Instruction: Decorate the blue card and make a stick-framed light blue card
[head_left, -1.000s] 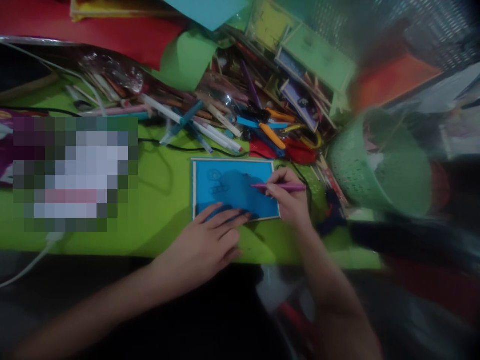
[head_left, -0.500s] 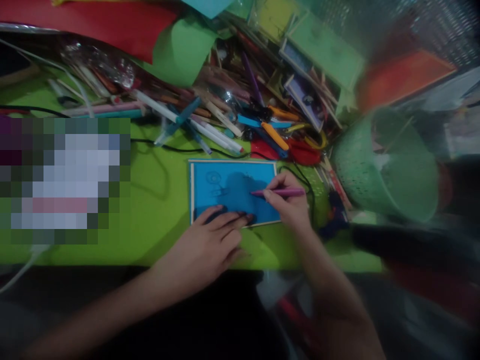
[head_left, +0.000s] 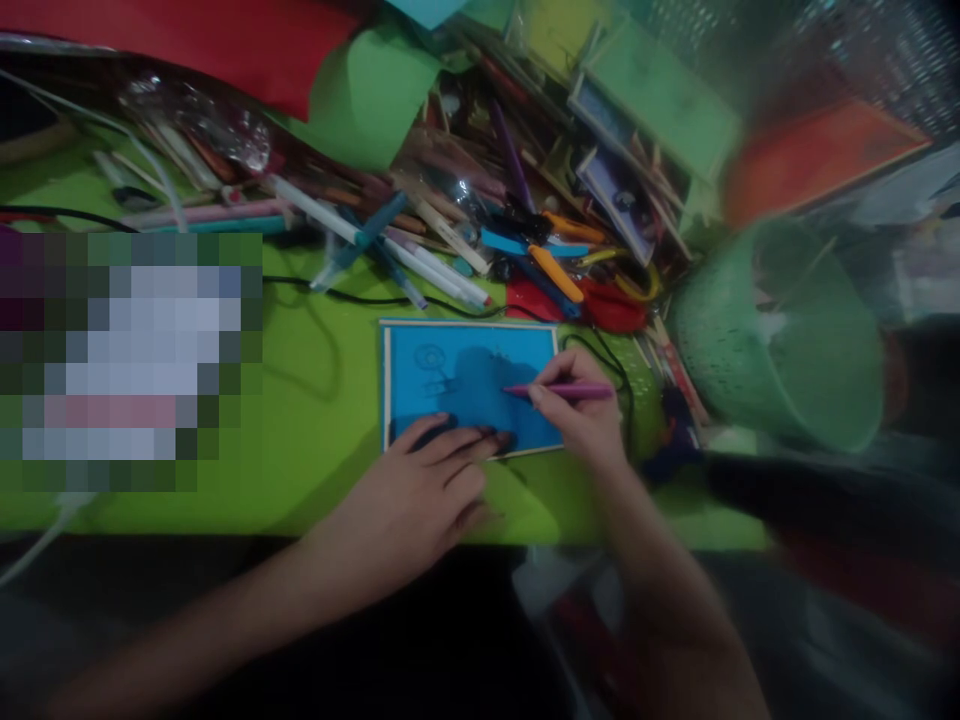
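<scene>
A blue card (head_left: 461, 375) with a pale border lies on the lime-green table surface (head_left: 315, 430). Faint drawn marks show near its upper left. My left hand (head_left: 420, 490) lies flat with fingers stretched over the card's lower edge, pressing it down. My right hand (head_left: 581, 415) is closed around a pink marker (head_left: 562, 391), its tip touching the card near the middle right.
A heap of pens, markers and scissors (head_left: 480, 240) lies just behind the card. Red and green paper sheets (head_left: 360, 90) sit further back. A green perforated basket (head_left: 780, 330) stands at the right. A black cable (head_left: 337, 295) crosses the table. A pixelated patch covers the left.
The marker tip has shifted slightly left and down across the card. My left hand has stayed on the card's lower edge. The view has drifted a little.
</scene>
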